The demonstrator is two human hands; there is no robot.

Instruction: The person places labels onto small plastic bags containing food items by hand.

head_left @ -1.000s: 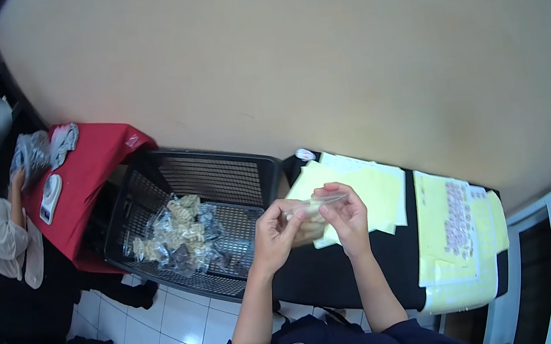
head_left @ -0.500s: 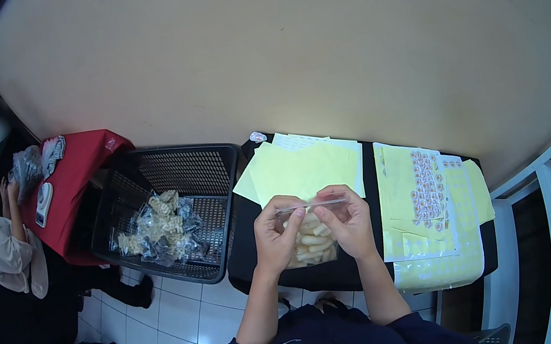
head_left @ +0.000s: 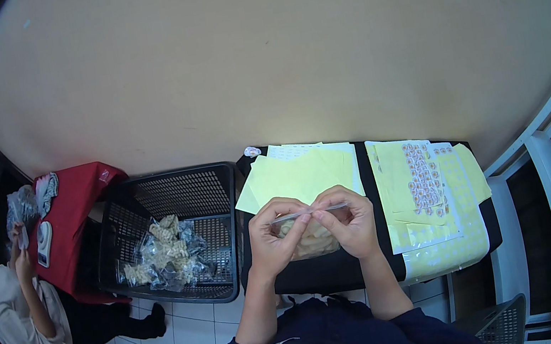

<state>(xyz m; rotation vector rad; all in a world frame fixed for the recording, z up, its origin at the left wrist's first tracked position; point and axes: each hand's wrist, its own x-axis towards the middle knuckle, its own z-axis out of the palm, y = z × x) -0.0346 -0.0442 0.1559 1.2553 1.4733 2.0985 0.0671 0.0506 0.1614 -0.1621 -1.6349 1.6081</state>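
Observation:
A clear plastic bag (head_left: 313,244) of pale, finger-shaped snacks hangs between my hands above the black-covered table. My left hand (head_left: 278,233) pinches the left part of its top edge between thumb and fingers. On the other side, my right hand (head_left: 343,222) pinches the same edge, and the two thumbs nearly meet at its middle. Behind the hands lie yellow sheets (head_left: 301,175) on the table. Right of them are sticker sheets (head_left: 425,181) with rows of small red-and-white labels.
Left of the table stands a black plastic crate (head_left: 224,232) with several bags of snacks (head_left: 166,254) in it. Farther left, a person (head_left: 23,305) works at a red-covered table (head_left: 83,209) bearing a white device (head_left: 45,244). A second crate (head_left: 505,326) sits low at right.
My thumbs and fingertips have come closer together along the bag's top edge, and less of the bag's front shows. My view has shifted slightly. The other person's hands have risen with something held.

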